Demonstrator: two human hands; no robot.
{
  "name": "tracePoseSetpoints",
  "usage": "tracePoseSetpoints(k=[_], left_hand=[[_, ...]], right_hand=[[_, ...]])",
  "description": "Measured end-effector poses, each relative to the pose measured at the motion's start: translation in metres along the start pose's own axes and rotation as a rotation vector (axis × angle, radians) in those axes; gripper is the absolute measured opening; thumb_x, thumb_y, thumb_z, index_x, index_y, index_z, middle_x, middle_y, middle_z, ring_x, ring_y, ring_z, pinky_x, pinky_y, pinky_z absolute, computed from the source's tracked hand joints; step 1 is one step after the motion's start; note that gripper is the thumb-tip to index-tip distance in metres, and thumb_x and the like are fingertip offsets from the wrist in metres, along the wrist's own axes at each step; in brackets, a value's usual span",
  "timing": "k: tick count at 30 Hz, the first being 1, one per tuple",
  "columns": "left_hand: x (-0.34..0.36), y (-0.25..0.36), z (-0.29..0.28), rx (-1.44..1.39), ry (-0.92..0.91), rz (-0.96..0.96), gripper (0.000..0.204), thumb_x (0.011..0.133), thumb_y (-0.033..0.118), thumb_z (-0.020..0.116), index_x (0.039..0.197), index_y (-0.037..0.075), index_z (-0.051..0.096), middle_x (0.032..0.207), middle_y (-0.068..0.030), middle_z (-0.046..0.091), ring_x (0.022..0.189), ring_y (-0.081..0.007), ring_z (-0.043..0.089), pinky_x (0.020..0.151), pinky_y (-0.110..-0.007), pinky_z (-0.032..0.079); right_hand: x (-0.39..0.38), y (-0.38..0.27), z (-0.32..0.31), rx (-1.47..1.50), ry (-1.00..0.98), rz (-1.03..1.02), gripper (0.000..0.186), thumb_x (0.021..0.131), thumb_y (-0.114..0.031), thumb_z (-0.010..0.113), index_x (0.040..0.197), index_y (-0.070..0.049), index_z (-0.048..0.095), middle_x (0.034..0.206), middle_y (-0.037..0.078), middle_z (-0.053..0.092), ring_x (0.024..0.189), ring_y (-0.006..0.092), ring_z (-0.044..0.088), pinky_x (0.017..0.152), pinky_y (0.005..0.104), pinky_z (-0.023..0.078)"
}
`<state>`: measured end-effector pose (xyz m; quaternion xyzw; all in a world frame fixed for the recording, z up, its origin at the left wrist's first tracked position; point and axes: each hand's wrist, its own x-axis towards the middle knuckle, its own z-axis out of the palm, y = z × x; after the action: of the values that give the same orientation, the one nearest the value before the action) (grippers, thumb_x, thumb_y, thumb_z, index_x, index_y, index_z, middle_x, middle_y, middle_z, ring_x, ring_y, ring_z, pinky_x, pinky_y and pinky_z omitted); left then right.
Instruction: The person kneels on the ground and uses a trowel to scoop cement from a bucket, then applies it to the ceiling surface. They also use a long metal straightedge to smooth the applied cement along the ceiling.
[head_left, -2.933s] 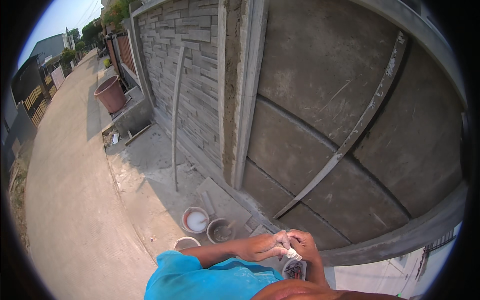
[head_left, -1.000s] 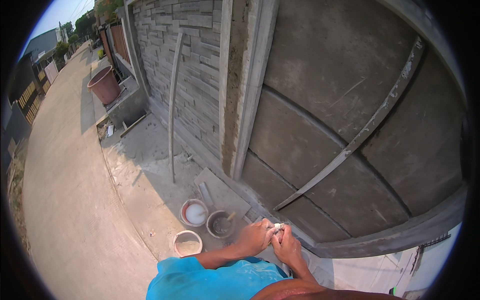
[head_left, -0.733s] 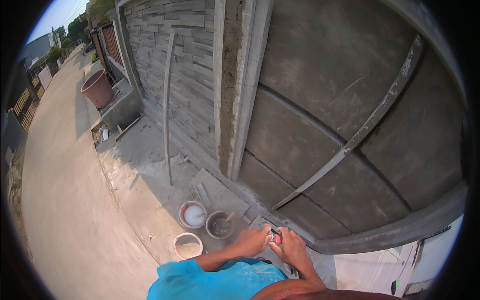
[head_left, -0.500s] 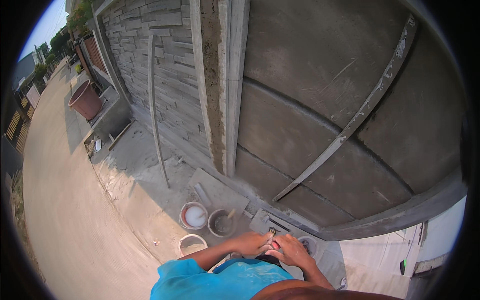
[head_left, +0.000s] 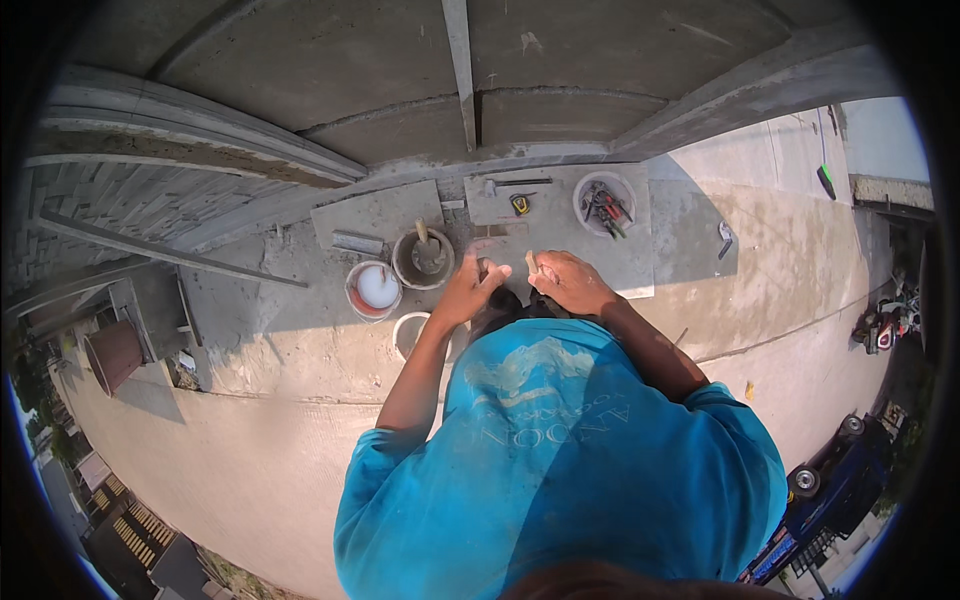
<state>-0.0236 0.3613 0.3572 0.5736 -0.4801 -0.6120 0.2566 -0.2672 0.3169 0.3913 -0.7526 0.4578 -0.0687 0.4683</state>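
Buckets: three [head_left: 374,289], beside two hands [head_left: 468,293].

A short-sleeved turquoise T-shirt [head_left: 560,450] with faded pale lettering, forearms bare.

Both bare forearms reach forward from the short sleeves of a blue shirt, elbows bent, wrists drawn close together. The left hand [head_left: 468,290] is curled, fingers folded toward the right hand. The right hand [head_left: 570,282] lies knuckles up just beside it, fingers pinched together.
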Motion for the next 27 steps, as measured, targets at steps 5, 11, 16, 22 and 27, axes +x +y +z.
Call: tracePoseSetpoints(k=[5,11,16,22,27], left_hand=[[-0.040,-0.166,0.031,0.661,-0.167,0.244,0.033,0.094,0.027,0.069,0.122,0.010,0.064,0.111,-0.0166,0.071,0.100,-0.0357,0.068,0.087,-0.045,0.052],[-0.067,-0.132,0.076,0.371,-0.167,-0.102,0.014,0.100,0.019,0.065,0.100,0.006,0.068,0.093,-0.0124,0.073,0.087,-0.0333,0.070,0.077,-0.040,0.054],[-0.075,-0.100,0.081,0.003,-0.225,-0.635,0.019,0.103,0.020,0.064,0.095,0.003,0.068,0.073,0.0006,0.066,0.067,-0.0091,0.061,0.064,-0.030,0.050],[-0.095,-0.148,0.091,0.227,-0.396,-0.680,0.026,0.085,0.017,0.071,0.110,0.012,0.075,0.104,-0.0167,0.075,0.097,-0.0304,0.074,0.083,-0.040,0.058],[-0.162,-0.314,0.073,-0.170,-0.891,-1.087,0.039,0.102,0.025,0.053,0.128,-0.002,0.063,0.115,-0.0204,0.072,0.094,-0.0300,0.072,0.080,-0.040,0.057]], right_hand=[[-0.025,0.136,0.041,0.202,0.063,0.334,0.033,0.099,-0.033,0.058,0.107,-0.002,0.058,0.097,0.020,0.067,0.096,0.0425,0.065,0.081,0.0472,0.049],[-0.042,0.338,0.119,0.365,0.378,0.614,0.031,0.097,-0.034,0.058,0.109,-0.005,0.062,0.094,0.016,0.067,0.088,0.0297,0.064,0.081,0.0407,0.049],[-0.027,0.479,0.140,0.487,0.609,0.991,0.025,0.095,-0.035,0.064,0.102,-0.011,0.063,0.081,0.004,0.066,0.064,0.0143,0.058,0.053,0.0336,0.045],[0.040,0.542,0.110,0.628,0.686,1.153,0.032,0.094,-0.038,0.064,0.109,-0.010,0.065,0.098,0.008,0.075,0.077,0.0248,0.072,0.059,0.0377,0.053],[0.113,0.655,0.127,0.605,0.671,1.301,0.030,0.097,-0.037,0.061,0.119,-0.017,0.059,0.089,0.001,0.067,0.067,0.0178,0.063,0.056,0.0423,0.053]])
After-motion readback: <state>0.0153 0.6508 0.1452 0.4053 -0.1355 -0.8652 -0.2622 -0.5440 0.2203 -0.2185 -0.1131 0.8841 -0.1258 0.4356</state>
